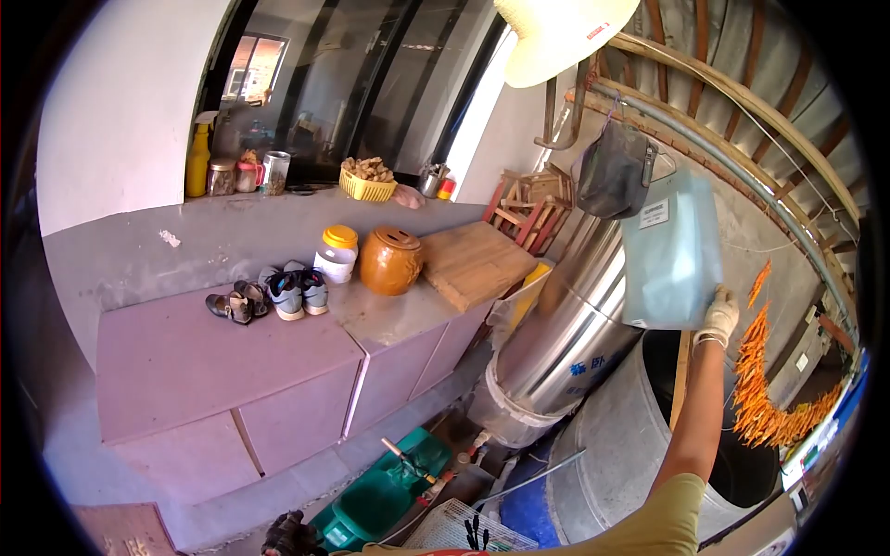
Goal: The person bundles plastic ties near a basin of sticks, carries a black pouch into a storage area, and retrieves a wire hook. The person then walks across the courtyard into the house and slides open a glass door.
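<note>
My right hand, in a pale work glove, is raised at the right side of the view. Its fingers are closed on the lower right corner of a translucent light blue plastic container with a white label. Just left of the container hangs a dark bag. Below my hand stands a large grey drum with a dark open top. My left hand is out of view.
A shiny metal tank stands beside a mauve counter bearing shoes, a brown jar and a wooden board. Orange strung pieces hang at right. A green basin lies low, and a straw hat hangs overhead.
</note>
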A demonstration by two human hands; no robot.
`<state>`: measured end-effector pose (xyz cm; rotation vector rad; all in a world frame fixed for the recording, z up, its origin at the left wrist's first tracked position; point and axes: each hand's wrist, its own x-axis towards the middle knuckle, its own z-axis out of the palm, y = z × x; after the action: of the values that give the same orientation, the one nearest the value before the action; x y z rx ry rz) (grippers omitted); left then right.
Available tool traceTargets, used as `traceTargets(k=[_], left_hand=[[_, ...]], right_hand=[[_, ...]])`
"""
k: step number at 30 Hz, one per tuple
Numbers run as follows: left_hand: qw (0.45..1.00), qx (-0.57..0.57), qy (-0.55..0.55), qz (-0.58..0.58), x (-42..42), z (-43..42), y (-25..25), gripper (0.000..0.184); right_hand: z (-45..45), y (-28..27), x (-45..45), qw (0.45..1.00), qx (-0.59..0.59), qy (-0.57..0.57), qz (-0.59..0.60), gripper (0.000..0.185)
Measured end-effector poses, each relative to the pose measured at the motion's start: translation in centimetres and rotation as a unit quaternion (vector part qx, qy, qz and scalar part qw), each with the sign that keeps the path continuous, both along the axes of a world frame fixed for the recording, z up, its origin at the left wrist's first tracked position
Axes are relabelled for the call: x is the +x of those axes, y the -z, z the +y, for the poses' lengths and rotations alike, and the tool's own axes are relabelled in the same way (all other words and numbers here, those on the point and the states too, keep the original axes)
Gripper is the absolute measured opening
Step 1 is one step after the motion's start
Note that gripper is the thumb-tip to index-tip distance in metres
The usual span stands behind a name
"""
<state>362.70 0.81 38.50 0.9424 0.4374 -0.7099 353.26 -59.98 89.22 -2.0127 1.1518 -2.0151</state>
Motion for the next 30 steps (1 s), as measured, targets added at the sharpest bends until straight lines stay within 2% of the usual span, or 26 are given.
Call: traceTargets(k=[3,5,7,8,11,13,14,16,17,18,19,21,24,28,29,30], left_hand=[[1.000,-0.027,0.014,0.005,0.5,0.6,1.0,0.036],[1.000,-0.014,-0.020,0.000,0.4,0.8,0.1,0.036],[0.999,-0.007,-0.051,-0.004,0.2,0.6,-0.1,0.035],[0.998,0.006,-0.057,-0.010,0.1,0.7,0.0,0.035],[0.998,0.007,-0.062,-0.010,-0.5,0.7,-1.3,0.036],[0.999,0.001,-0.053,-0.006,-0.3,0.7,-1.7,0.036],[0.999,-0.008,-0.036,-0.003,-0.1,0.9,-1.6,0.036],[1.000,-0.014,-0.015,-0.002,0.5,1.4,0.1,0.036],[0.998,-0.062,0.003,-0.018,1.2,1.9,2.3,0.035],[0.993,-0.111,0.021,-0.033,1.6,2.0,1.9,0.035],[0.993,-0.109,0.024,-0.034,1.5,1.9,1.6,0.035],[0.999,-0.013,-0.017,-0.043,0.9,1.6,0.0,0.033],[1.000,0.019,-0.007,-0.023,0.7,1.9,-1.3,0.033],[0.998,0.008,0.006,-0.069,1.1,3.0,4.5,0.024],[0.930,0.118,0.065,-0.341,1.4,3.3,6.8,0.015],[0.776,0.218,0.117,-0.581,1.4,3.3,6.4,0.009]], right_hand=[[-3.3,-1.0,-3.4,0.997,-0.058,0.029,-0.049,0.039],[1.1,-1.1,-5.0,0.989,0.001,-0.037,-0.143,0.042],[-1.3,-0.6,-7.4,0.994,0.028,0.038,-0.103,0.044],[-2.2,0.5,-7.3,0.990,0.032,0.053,-0.131,0.046],[-6.0,3.8,-6.9,0.992,0.040,0.058,-0.103,0.043],[-3.9,5.6,-5.5,0.997,0.014,0.020,-0.077,0.040],[-4.0,6.3,-5.0,0.995,0.024,0.021,-0.099,0.036],[-3.8,7.3,-4.9,0.995,0.029,-0.005,-0.098,0.035],[-4.4,7.9,-4.8,0.994,0.036,-0.017,-0.106,0.034],[-4.2,8.1,-4.9,0.993,0.037,-0.014,-0.108,0.034],[-4.0,8.4,-4.8,0.995,0.045,-0.018,-0.088,0.033],[-3.0,8.7,-4.5,0.996,0.056,-0.021,-0.068,0.032],[-1.2,9.0,-3.2,0.994,0.073,-0.082,-0.015,0.036],[-0.6,9.1,-1.6,0.996,0.076,-0.054,0.007,0.027],[-0.9,9.1,-1.3,0.996,0.073,-0.037,0.028,0.026],[-1.3,9.3,-1.1,0.996,0.070,-0.019,0.049,0.025]])
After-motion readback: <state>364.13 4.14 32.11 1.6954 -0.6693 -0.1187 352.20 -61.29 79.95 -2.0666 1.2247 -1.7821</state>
